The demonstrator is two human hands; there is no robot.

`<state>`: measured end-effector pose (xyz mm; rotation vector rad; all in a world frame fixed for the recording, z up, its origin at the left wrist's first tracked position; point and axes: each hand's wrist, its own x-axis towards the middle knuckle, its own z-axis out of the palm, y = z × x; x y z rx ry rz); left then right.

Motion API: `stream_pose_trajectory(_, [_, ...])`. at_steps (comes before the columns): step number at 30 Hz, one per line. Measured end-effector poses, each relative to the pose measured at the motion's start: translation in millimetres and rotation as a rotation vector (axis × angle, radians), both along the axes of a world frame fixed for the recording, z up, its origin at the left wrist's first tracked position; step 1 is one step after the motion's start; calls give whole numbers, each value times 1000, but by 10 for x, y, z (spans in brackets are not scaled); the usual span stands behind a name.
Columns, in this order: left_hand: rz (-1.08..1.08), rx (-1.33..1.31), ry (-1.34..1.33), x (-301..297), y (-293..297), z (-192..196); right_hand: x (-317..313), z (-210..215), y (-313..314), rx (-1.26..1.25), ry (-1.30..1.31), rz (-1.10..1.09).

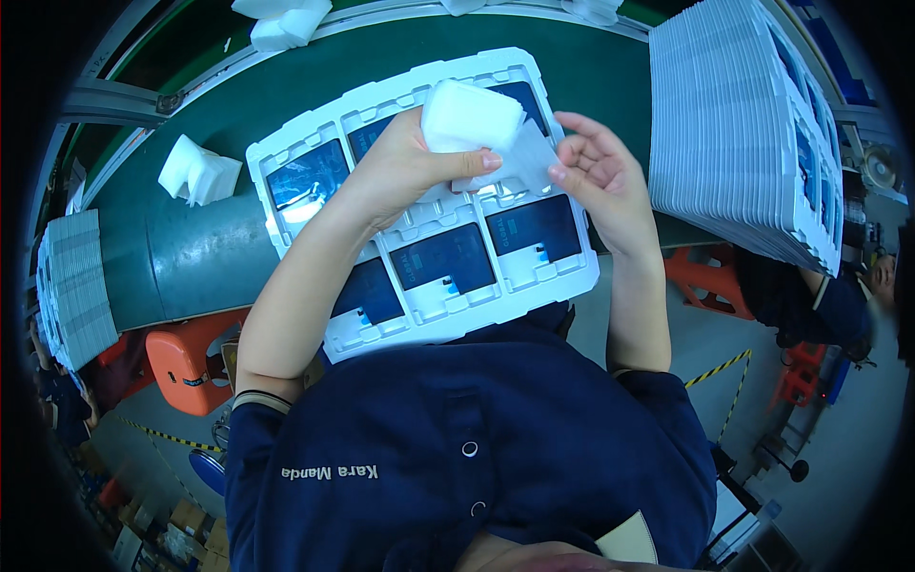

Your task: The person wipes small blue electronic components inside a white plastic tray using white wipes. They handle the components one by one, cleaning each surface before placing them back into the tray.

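My left hand is closed around a folded wad of thin white foam sheets, its thumb pressed on the near side. One translucent sheet hangs off that wad toward the right. At its edge, my right hand has thumb and forefinger close together on the sheet, other fingers curled. Both hands are above a white moulded tray, tilted on the near side of the bench. Flat dark rectangular packs, like batteries with small connectors, lie in its compartments, including a dark pack. My hands hide part of the far row.
A tall stack of white trays stands on the right, another tray stack at the far left. On the green bench lies a white foam bundle. More foam sits along the far rail. Orange stools stand below.
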<state>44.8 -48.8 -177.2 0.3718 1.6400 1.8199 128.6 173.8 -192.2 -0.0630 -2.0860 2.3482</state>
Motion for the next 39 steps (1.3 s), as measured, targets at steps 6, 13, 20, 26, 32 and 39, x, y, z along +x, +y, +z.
stream_pose_trajectory(6, [-168,-256,129,40,12,65,98,-40,-9,-114,-21,-90])
stream_pose_trajectory(13, [-343,-772,904,898,88,117,370,-239,-274,-265,197,-569])
stream_pose_trajectory(20, [-147,-958,981,830,227,-10,208,-265,-333,-135,293,-671])
stream_pose_trajectory(26, [-155,-900,914,576,231,77,235,-256,-283,-141,280,-625])
stream_pose_trajectory(32, [-196,-650,834,598,106,126,344,-67,-55,-304,15,-389])
stream_pose_trajectory(39, [-463,-365,549,853,-297,566,565,-221,-155,414,-82,-357])
